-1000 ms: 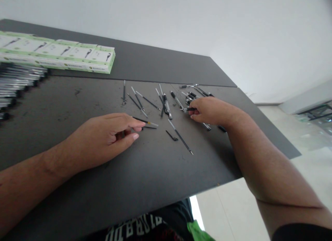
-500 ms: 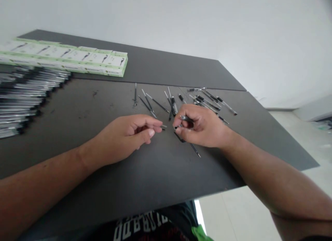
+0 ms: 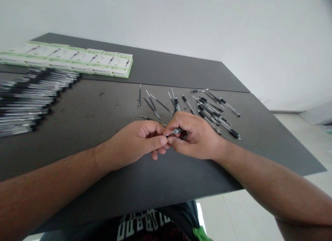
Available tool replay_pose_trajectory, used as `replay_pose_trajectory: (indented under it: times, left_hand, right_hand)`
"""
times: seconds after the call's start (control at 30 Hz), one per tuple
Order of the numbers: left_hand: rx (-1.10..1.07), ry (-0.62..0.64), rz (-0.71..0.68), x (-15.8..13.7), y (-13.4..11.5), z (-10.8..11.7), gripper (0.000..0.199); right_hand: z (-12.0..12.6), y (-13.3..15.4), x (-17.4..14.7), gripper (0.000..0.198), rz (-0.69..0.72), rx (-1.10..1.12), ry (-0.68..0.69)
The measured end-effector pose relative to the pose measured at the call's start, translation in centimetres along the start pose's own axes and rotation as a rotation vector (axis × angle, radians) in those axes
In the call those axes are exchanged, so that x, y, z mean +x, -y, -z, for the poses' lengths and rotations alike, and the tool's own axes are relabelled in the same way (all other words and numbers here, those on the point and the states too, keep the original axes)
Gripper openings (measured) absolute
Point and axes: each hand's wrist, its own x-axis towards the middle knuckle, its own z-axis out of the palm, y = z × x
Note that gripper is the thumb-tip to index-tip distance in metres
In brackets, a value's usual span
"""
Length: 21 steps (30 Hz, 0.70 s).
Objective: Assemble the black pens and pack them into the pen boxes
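My left hand [image 3: 141, 139] is closed in a pinch, thumb against the fingers; what lies between them is mostly hidden. Its fingertips meet those of my right hand [image 3: 192, 135] above the dark table. My right hand is curled around a pen [image 3: 177, 131], whose grey, clear body shows between the fingers. A small black end peeks out at the joined fingertips. Just behind my left fingers, a thin pen refill [image 3: 147, 117] lies on the table. More refills [image 3: 161, 103] lie loose further back. Several pens with black grips [image 3: 207, 116] are scattered behind my right hand.
On the left lies a large pile of pens [image 3: 44, 99]. Behind it stands a row of green and white boxes [image 3: 93, 62]. The grey table [image 3: 155, 185] has its near edge by my body, and a white wall [image 3: 168, 26] rises behind.
My hands were apart and have come together, fingertips touching. The view has shifted slightly left, and more of the scattered pens behind my right hand now show.
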Motion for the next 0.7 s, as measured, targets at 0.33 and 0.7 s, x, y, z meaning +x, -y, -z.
replay_pose_trajectory:
  times: [0.33, 0.7]
  left_hand:
    - [0.222, -0.189, -0.068, -0.1, 0.7, 1.0, 0.024]
    - [0.663, -0.339, -0.111, -0.5, 0.3, 2.0, 0.027]
  right_hand:
    - [0.8, 0.1, -0.3, 0.022, 0.006, -0.119, 0.057]
    - [3.2, -0.3, -0.7, 0.032, -0.162, -0.377, 0.249]
